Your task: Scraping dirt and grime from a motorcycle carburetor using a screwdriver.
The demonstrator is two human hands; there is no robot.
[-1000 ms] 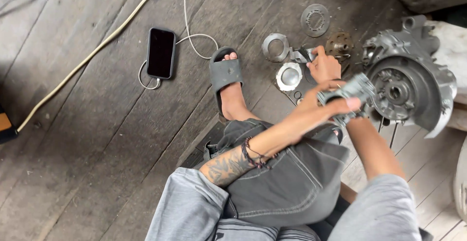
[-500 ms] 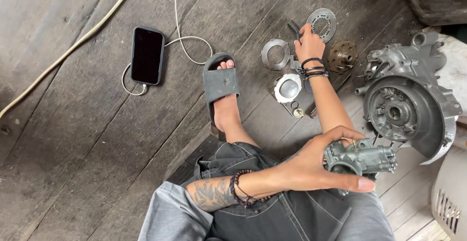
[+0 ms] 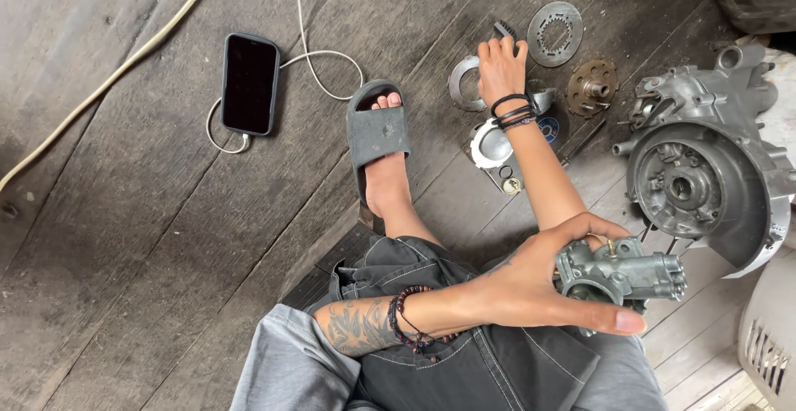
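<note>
Closest in, the left hand [image 3: 531, 282], its forearm tattooed and wearing a bead bracelet, crosses over the lap and cups a grey metal carburettor [image 3: 620, 274]. The fingers are curled around its near side, with one long finger stretched flat beneath it and the thumb arching over the top. The part sits above the right knee, clear of the floor [image 3: 124, 212].

Beyond the knees, a bare foot in a grey slide sandal [image 3: 377, 133] rests on the dark wooden boards. The right arm reaches straight out past it. The right hand [image 3: 500, 63], black bands at the wrist, has its fingers bunched together on a small dark brush [image 3: 504, 29] lying on the planks; how tightly they pinch it I cannot tell.

Around that hand lie loose parts: a metal ring [image 3: 461, 83] just to its left, a shiny round housing [image 3: 491, 144] beside the forearm, a toothed flat disc [image 3: 555, 33] further out, and a rusty hub [image 3: 592, 87] near it. To the right sits a large engine casing [image 3: 705, 175].

Off to the left, a black phone [image 3: 249, 84] lies face up with a white cable [image 3: 319, 54] plugged in, and a thicker pale cord [image 3: 108, 79] runs diagonally towards the far edge.
</note>
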